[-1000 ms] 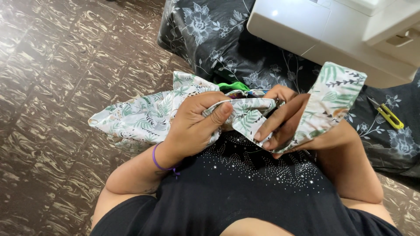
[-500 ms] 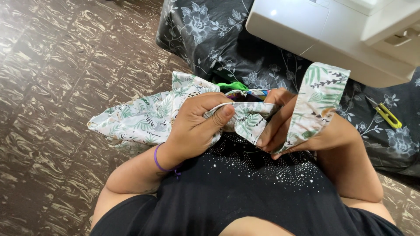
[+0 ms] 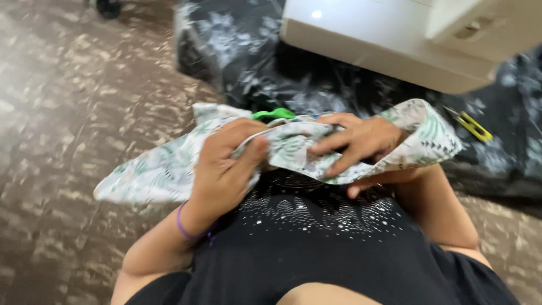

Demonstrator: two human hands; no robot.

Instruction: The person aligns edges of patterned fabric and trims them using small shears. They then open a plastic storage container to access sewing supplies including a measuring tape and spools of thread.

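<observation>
Head view, looking down over a black top with small silver dots [image 3: 322, 226]; the picture is somewhat blurred. The left hand [image 3: 226, 169] is closed around a bunched fold of pale leaf-print fabric [image 3: 152, 175], thumb pressed over the top of the cloth and fingers curled under it; a purple band [image 3: 183, 226] circles that wrist. The right hand [image 3: 355, 144] lies on the same fabric just beside the left, fingers spread loosely and laid across the cloth, one fingertip showing below its lower edge; whether it pinches the cloth or only presses on it I cannot tell. The fabric is held in front of the chest, stretched between the two hands; one end trails out to the left over the brown patterned floor [image 3: 73, 113], the other folds over the right wrist. A small green thing [image 3: 274, 114] peeps out just behind the fabric's upper edge, touching it; what it is cannot be told. Beyond the hands lies a dark floral cloth [image 3: 271, 73], and on it stands a white sewing machine [image 3: 384, 39], its base well apart from the hands. A yellow-handled snipper [image 3: 474, 127] rests on the dark cloth near the fabric's right end. No container shows in this view.
</observation>
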